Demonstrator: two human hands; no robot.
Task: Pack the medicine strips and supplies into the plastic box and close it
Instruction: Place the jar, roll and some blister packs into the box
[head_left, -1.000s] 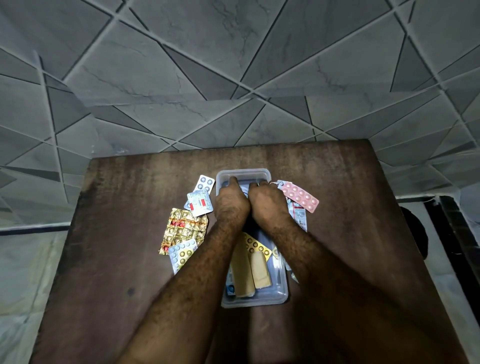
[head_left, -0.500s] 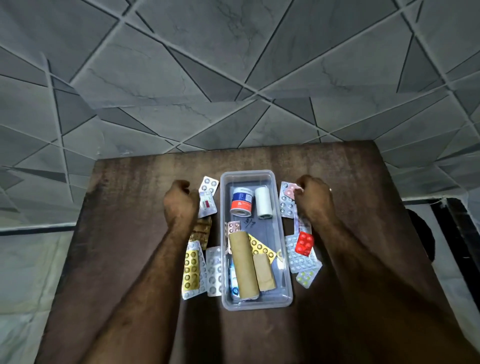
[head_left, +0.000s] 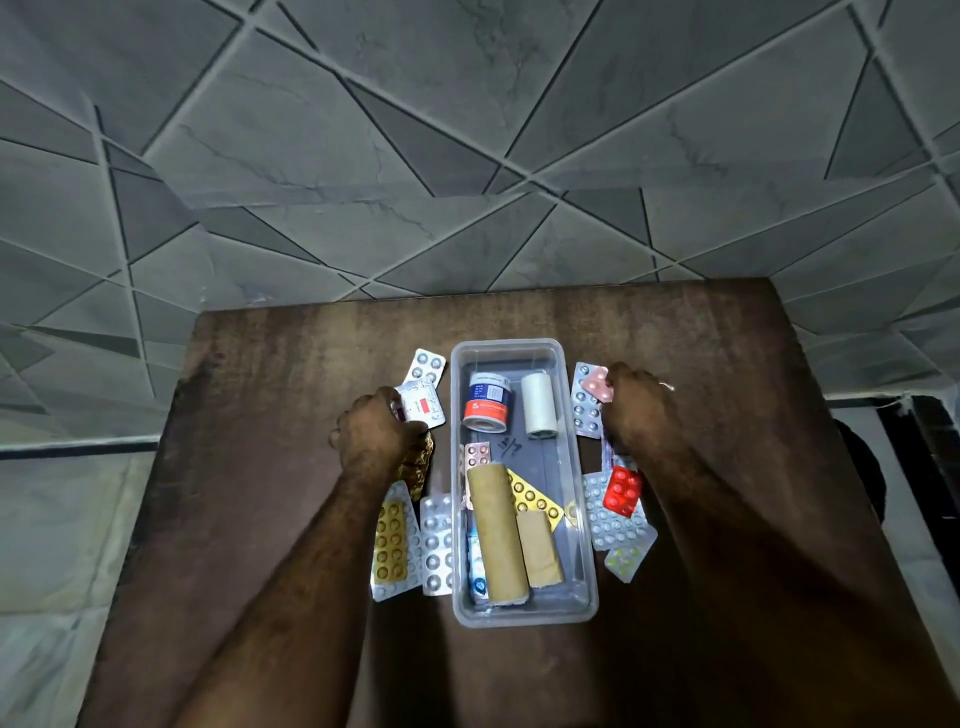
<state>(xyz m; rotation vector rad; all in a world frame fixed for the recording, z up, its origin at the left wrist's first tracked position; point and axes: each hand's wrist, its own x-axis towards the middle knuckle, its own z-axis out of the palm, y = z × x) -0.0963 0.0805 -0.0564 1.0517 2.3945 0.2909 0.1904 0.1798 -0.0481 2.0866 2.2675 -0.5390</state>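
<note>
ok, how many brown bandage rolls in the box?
2, lying side by side at the near end of the plastic box: the long roll on the left, the short roll on its right. None seem hidden.

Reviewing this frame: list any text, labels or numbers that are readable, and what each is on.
"3/7", roughly, handwritten on the floor of the plastic box; the exact digits are uncertain.
White jar with the blue and red label: print there, too small to read.
Strip with the red patch by the left hand: print blurred, unreadable.
Blue packet beside the brown rolls: unreadable.
</note>
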